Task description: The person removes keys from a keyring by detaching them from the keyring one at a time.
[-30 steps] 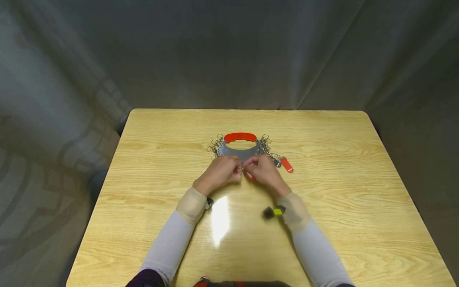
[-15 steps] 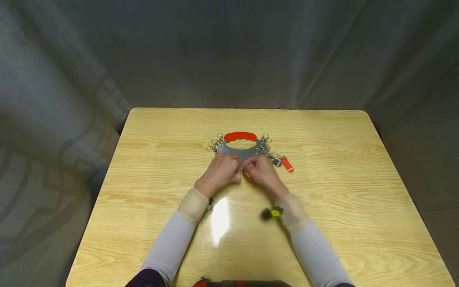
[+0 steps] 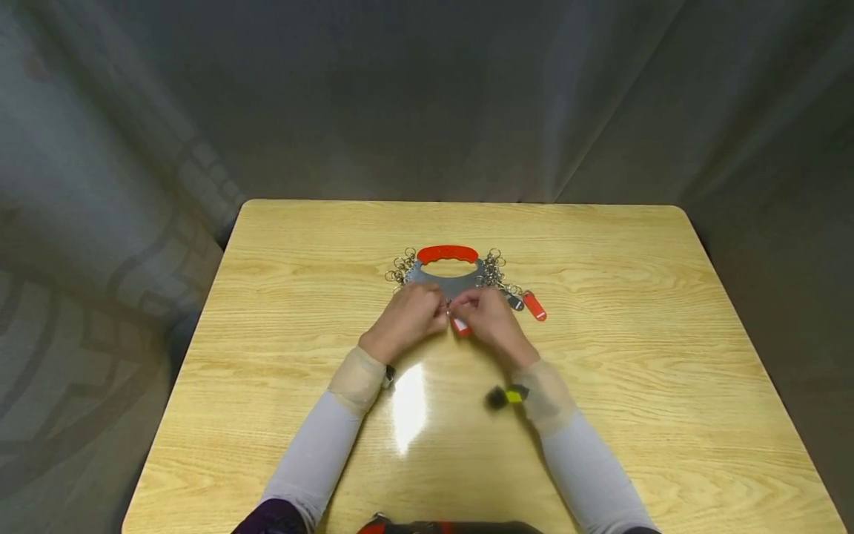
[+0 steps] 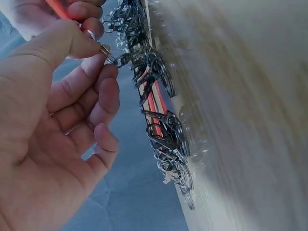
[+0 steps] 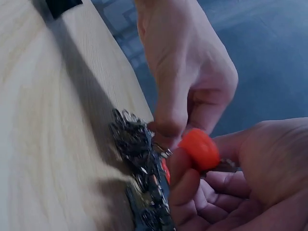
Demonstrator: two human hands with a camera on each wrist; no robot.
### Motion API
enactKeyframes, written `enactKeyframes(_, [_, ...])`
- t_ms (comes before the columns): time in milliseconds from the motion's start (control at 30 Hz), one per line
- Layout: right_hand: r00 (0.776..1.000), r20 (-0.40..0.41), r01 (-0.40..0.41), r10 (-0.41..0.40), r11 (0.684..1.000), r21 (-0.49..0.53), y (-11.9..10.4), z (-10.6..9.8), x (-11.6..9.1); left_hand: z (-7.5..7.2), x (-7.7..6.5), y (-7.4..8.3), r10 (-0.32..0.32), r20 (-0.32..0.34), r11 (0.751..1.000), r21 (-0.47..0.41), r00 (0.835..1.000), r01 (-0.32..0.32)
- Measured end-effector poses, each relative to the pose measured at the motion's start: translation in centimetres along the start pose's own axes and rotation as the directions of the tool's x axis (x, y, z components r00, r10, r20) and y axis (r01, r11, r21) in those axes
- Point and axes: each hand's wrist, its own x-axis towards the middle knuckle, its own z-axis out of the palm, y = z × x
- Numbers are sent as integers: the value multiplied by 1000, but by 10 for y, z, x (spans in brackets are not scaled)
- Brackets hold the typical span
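My left hand (image 3: 414,315) pinches a small metal split ring (image 4: 109,54) between thumb and forefinger. Right beside it, my right hand (image 3: 490,319) pinches a red key tag (image 5: 199,148) by the ring's side, and the tag's lower end shows under the fingers in the head view. Behind both hands lies a grey metal plate (image 3: 450,283) with a red grip handle (image 3: 447,254). Clusters of clasps and rings hang along its left edge (image 3: 403,267) and right edge (image 3: 492,268). The fingers hide the plate's front edge and just how ring and tag meet.
A dark grey key tag (image 3: 513,301) and another red key tag (image 3: 534,305) lie to the right of the plate. Everything rests on a light wood table (image 3: 620,356), with grey curtains (image 3: 427,104) behind and at the sides. A dark object with red parts (image 3: 447,528) shows at the bottom edge.
Both hands stay almost in place, with small finger movements. The red key tag under my right hand has turned, and its white label now shows more.
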Motion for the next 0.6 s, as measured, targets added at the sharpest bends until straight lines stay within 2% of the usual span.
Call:
enactKeyframes(100, [1000, -2, 27, -27, 999, -35, 0, -3, 0, 0, 0, -1, 7, -12, 1000, -7, 1000, -7])
enactKeyframes(300, [998, 27, 61, -59, 995, -82, 2, -5, -1, 2, 0, 0, 2, -13, 1000, 31, 1000, -2])
enactKeyframes(400, [995, 7, 101, -101, 988, -118, 2, -5, -1, 2, 0, 0, -2, -14, 1000, 24, 1000, 3])
enactKeyframes(600, [973, -44, 213, -227, 954, -211, 5, -6, 0, -3, 0, -3, -25, -9, 995, -92, 1000, 25])
